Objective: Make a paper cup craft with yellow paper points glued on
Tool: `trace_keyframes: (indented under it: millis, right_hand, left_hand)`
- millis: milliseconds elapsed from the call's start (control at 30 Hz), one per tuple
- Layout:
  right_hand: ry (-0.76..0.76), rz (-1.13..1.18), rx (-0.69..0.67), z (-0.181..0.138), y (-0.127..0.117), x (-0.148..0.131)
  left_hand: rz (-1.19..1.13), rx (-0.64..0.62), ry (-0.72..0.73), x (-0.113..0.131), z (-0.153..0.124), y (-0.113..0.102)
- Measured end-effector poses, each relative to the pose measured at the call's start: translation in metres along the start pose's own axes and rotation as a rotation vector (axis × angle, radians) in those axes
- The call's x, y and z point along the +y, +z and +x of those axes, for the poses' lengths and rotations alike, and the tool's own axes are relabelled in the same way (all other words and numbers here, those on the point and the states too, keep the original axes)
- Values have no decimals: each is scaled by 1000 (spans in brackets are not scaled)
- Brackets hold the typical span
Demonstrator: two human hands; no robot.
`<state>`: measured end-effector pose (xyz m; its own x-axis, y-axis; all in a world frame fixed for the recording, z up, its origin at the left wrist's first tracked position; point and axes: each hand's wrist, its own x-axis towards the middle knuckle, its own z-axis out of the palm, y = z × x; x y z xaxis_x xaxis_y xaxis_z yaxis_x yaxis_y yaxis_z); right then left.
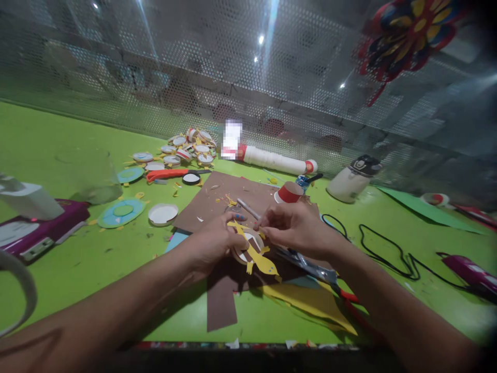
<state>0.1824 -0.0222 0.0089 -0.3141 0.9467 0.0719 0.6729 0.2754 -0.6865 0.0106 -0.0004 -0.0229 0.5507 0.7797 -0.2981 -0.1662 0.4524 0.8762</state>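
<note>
My left hand [219, 241] grips a small paper turtle [261, 260] by its round rim. A yellow cut-out with head, legs and tail lies across the turtle's white and brown disc, its head pointing toward me. My right hand [298, 228] is closed in a pinch just beside the turtle's edge; what sits between its fingertips is too small to make out. Under both hands is brown paper [202, 204]. Partly hidden below my right wrist lie scissors [310, 267] with red handles. A grey pen-like stick [248, 209] rests between the hands.
Several finished turtles [182, 150] are heaped at the back left, near an orange-handled cutter [166, 175]. Beyond my right hand are a red paper cup [290, 192] and a white jar [347, 184]. A black cord [384, 259] runs along the right; yellow paper [310, 300] lies in front.
</note>
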Motion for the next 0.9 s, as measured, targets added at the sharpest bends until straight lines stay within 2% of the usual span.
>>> trace_keyframes:
  millis: [333, 567, 767, 900]
  right_hand:
    - [-77, -3, -102, -1, -1, -4]
    - [13, 106, -77, -5, -10, 1]
    - [200, 106, -216, -4, -8, 2]
    - [258, 155, -181, -2, -2, 0]
  left_hand:
    - [10, -121, -3, -2, 3, -5]
    - [3, -120, 14, -2, 2, -5]
    - [103, -93, 18, 1, -2, -1]
    - [162, -60, 20, 1, -3, 1]
